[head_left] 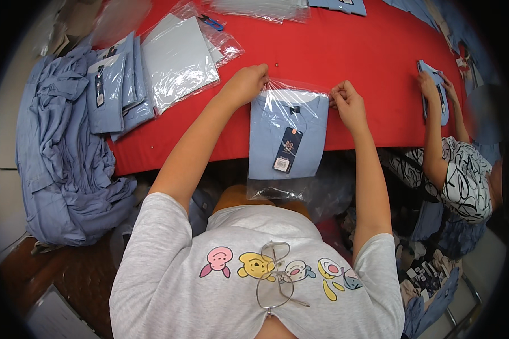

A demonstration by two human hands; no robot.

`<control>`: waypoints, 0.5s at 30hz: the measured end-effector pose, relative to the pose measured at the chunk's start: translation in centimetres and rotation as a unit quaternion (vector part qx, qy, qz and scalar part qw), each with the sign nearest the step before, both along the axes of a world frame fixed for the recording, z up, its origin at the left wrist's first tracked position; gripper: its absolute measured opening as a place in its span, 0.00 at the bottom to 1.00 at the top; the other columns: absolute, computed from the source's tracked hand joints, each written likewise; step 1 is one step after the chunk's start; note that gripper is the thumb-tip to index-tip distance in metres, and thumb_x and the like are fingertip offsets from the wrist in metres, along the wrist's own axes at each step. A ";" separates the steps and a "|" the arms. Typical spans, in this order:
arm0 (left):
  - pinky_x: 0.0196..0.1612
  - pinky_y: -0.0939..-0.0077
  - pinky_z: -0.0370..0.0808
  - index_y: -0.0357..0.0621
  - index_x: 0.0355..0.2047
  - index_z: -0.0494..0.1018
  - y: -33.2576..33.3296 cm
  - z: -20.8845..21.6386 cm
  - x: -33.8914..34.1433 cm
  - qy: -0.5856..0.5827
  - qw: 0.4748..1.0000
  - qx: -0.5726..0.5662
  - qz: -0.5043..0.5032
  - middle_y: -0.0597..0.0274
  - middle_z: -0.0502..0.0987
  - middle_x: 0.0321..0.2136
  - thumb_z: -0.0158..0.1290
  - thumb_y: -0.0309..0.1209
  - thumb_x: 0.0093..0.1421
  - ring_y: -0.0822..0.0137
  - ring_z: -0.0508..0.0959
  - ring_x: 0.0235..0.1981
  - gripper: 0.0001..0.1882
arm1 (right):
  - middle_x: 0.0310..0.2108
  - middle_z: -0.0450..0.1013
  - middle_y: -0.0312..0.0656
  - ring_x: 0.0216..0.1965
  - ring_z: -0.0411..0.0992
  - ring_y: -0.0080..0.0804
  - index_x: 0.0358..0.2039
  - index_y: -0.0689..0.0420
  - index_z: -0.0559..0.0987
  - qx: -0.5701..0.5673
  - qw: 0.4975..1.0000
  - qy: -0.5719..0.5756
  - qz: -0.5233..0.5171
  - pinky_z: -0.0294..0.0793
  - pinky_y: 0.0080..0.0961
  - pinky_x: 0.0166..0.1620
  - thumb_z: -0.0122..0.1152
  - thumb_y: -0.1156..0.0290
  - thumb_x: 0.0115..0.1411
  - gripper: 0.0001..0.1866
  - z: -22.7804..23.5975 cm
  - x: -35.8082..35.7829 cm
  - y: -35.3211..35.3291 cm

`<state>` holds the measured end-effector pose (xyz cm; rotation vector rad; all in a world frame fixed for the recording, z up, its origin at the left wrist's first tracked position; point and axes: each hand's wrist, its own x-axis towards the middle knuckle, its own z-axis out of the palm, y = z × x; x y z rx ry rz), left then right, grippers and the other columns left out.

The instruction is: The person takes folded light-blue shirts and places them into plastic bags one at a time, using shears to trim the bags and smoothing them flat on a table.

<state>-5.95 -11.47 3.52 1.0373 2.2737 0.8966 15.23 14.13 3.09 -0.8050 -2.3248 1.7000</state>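
Note:
A folded light-blue shirt (268, 144) lies inside a clear plastic bag (283, 189) at the near edge of the red-covered table. A dark hang tag (288, 148) rests on the shirt's front. My left hand (247, 83) pinches the bag's far left corner, and my right hand (348, 104) pinches its far right corner. Between them the plastic is stretched, with bright creases. The bag's lower end hangs past the table edge, toward my lap.
Bagged blue shirts (108, 93) lie left, beside a heap of loose blue garments (62, 147). Nearby are white boards in plastic (178, 62) and blue thread snips (211, 22). At the right a co-worker's hands (430, 87) handle another folded shirt (440, 104) on the red table (373, 56).

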 end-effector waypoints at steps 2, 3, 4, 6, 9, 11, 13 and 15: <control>0.47 0.61 0.81 0.36 0.46 0.76 0.3 -0.1 -0.3 -0.012 1.000 0.013 0.024 0.48 0.85 0.38 0.58 0.32 0.71 0.53 0.87 0.44 0.11 | 0.29 0.80 0.39 0.28 0.78 0.23 0.43 0.61 0.76 -0.053 0.997 0.001 -0.060 0.79 0.25 0.33 0.63 0.68 0.72 0.09 -0.4 -0.4 -0.4; 0.47 0.62 0.81 0.35 0.47 0.76 0.3 -0.2 -0.1 0.025 0.995 0.057 0.072 0.49 0.85 0.39 0.59 0.33 0.71 0.54 0.87 0.43 0.13 | 0.30 0.80 0.39 0.27 0.77 0.23 0.44 0.61 0.76 -0.054 0.995 0.001 -0.088 0.79 0.24 0.32 0.63 0.66 0.73 0.11 -0.7 -0.3 -0.6; 0.47 0.63 0.81 0.34 0.48 0.76 -0.1 -0.3 0.4 0.061 0.986 0.099 0.123 0.50 0.85 0.39 0.60 0.35 0.70 0.55 0.87 0.43 0.15 | 0.31 0.80 0.39 0.26 0.77 0.23 0.46 0.61 0.76 -0.056 0.992 -0.001 -0.113 0.79 0.24 0.32 0.63 0.64 0.73 0.12 -0.8 -0.4 -0.9; 0.47 0.64 0.81 0.33 0.51 0.75 -1.5 -0.2 1.7 0.048 0.963 0.131 0.228 0.52 0.85 0.41 0.63 0.38 0.69 0.58 0.87 0.44 0.20 | 0.33 0.81 0.40 0.29 0.79 0.24 0.47 0.61 0.77 -0.133 0.971 -0.008 -0.197 0.80 0.24 0.33 0.64 0.64 0.72 0.13 -0.6 0.4 -1.5; 0.49 0.66 0.80 0.30 0.55 0.74 -4.9 -0.5 4.6 -0.144 0.928 0.098 0.329 0.52 0.84 0.44 0.68 0.40 0.64 0.60 0.85 0.48 0.29 | 0.39 0.82 0.41 0.36 0.81 0.28 0.50 0.61 0.79 -0.220 0.955 -0.068 -0.184 0.81 0.27 0.40 0.64 0.66 0.71 0.13 -1.2 3.3 -3.5; 0.52 0.66 0.79 0.30 0.57 0.73 -6.4 -1.3 7.0 -0.326 0.892 0.061 0.307 0.51 0.84 0.44 0.73 0.41 0.59 0.61 0.83 0.50 0.35 | 0.43 0.83 0.43 0.42 0.82 0.31 0.52 0.62 0.79 -0.277 0.947 -0.089 -0.137 0.81 0.29 0.47 0.64 0.70 0.69 0.14 -0.7 4.4 -5.2; 0.55 0.67 0.79 0.31 0.59 0.73 -6.0 -1.7 7.8 -0.283 0.925 0.099 0.233 0.50 0.84 0.47 0.73 0.37 0.59 0.62 0.83 0.51 0.34 | 0.47 0.83 0.44 0.48 0.82 0.34 0.54 0.62 0.80 -0.340 0.933 -0.070 -0.096 0.79 0.31 0.55 0.64 0.75 0.67 0.16 0.3 3.8 -7.5; 0.59 0.68 0.77 0.33 0.60 0.75 -4.8 -0.9 7.9 -0.275 0.916 0.202 0.211 0.51 0.84 0.52 0.71 0.29 0.60 0.65 0.82 0.54 0.29 | 0.50 0.83 0.44 0.51 0.81 0.34 0.56 0.64 0.79 -0.295 0.953 -0.026 -0.064 0.76 0.32 0.60 0.64 0.77 0.66 0.18 2.2 2.4 -6.9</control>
